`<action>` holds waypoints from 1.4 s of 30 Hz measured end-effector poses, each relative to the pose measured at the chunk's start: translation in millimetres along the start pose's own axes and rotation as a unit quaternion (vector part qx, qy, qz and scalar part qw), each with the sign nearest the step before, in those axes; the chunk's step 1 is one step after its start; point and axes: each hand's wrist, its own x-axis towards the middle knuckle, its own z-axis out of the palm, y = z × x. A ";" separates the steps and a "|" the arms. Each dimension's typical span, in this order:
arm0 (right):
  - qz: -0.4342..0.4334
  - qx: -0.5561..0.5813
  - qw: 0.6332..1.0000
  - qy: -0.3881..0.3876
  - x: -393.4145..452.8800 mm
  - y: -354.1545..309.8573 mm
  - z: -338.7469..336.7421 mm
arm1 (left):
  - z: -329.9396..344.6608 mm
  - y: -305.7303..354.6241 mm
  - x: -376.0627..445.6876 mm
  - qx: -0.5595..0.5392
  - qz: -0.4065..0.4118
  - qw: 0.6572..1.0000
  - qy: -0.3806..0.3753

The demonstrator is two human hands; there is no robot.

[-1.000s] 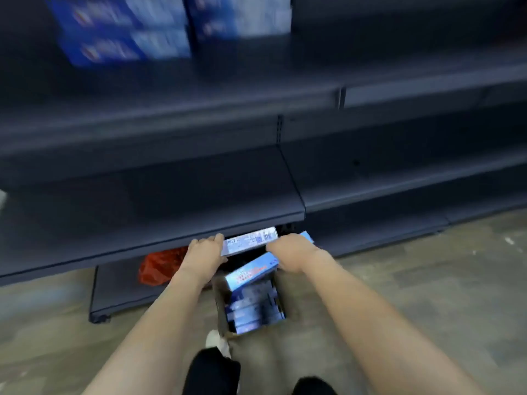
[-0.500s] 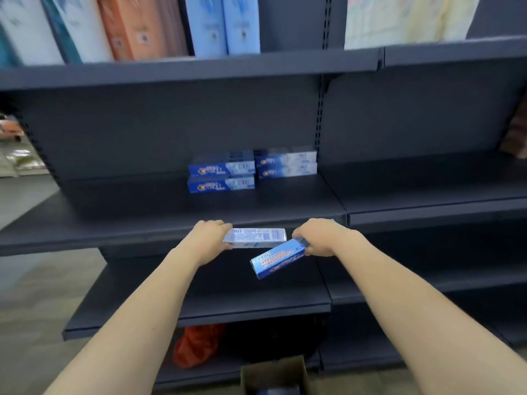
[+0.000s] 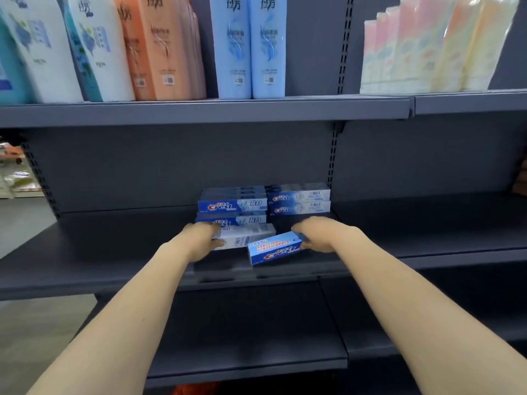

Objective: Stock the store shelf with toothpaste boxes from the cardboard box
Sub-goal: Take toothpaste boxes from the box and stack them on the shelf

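Four boxes stood stacked on the shelf at 12 o'clock; each hand, left and right, clamped its fingers on another, unplaced.

Near the middle of the frame, four toothpaste boxes are already on the dark shelf, in two stacks of two side by side: the left stack is blue with a white and red logo, and the right stack is paler and stands a little further back. Just below the left stack, a whitish box lies flat with its printed back side to the camera, gripped at its left end. To its right, a blue box is tilted, its left end lower and nearer the shelf's front edge, held at its right end.
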 end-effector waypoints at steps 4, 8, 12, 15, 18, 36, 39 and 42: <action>0.020 0.000 1.000 -0.017 25.3 -0.5 1.5 | 9.8 -15.0 24.6 -0.035 0.020 0.998 -0.040; 0.036 0.017 0.998 -0.046 48.0 -2.6 8.4 | 21.8 -25.4 45.8 -0.062 0.039 0.995 -0.060; 0.053 0.040 0.995 -0.078 60.7 -3.5 13.1 | 25.0 -32.9 64.1 -0.085 0.067 0.991 -0.077; 0.067 0.056 0.992 -0.093 64.7 -3.1 14.6 | 28.5 -38.2 71.6 -0.086 0.089 0.988 -0.089; 0.069 0.062 0.990 -0.104 70.1 -2.2 11.1 | 29.7 -40.0 71.9 -0.082 0.102 0.987 -0.089; 0.081 0.073 0.989 -0.095 68.4 40.3 -19.5 | 15.7 -4.5 59.8 -0.018 0.030 0.999 -0.032; 0.051 0.103 0.989 -0.097 67.9 43.4 -11.6 | 17.2 0.0 60.6 -0.009 0.014 1.000 -0.025; 0.024 0.069 0.989 -0.129 70.1 40.4 4.4 | 20.6 0.2 61.0 -0.024 0.002 0.999 -0.029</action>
